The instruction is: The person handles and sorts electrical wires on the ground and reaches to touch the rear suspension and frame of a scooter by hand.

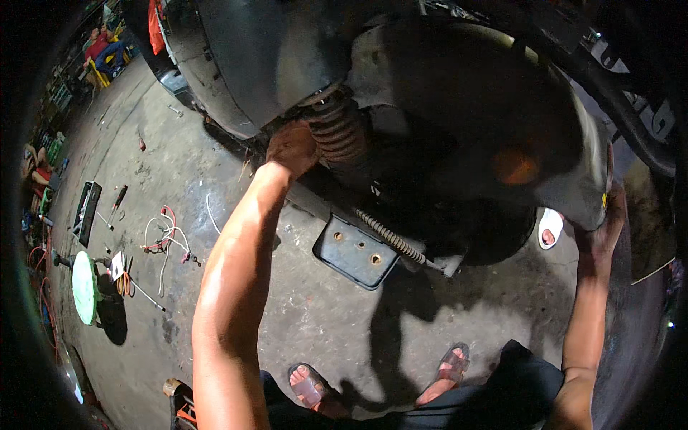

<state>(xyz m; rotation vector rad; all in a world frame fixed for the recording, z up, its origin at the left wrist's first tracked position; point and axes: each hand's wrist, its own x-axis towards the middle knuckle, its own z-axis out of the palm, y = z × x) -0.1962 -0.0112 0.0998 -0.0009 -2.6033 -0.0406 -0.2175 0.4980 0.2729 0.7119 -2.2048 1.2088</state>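
Note:
A dark motor scooter's rear end fills the upper middle, with a rusty coil spring [337, 132] beneath its body panel [251, 57]. My left hand [292, 145] reaches in beside the spring, its back toward me. Its fingers are out of sight among the parts, so what it holds is hidden. At the far right, my right hand [609, 218] is closed round the lower edge of the curved rear mudguard [584, 193]. An orange reflector [517, 166] shows dimly in the shadow. Below the spring runs a slim spring-wrapped rod [390, 235].
On the floor lie a black tray [355, 252] with holes, tangled wires [168, 233], a screwdriver [120, 197] and a black toolbox [86, 208]. A pale-green-topped stool [84, 287] stands at left. A person [104, 50] sits at the far left. My sandalled feet [308, 385] are below.

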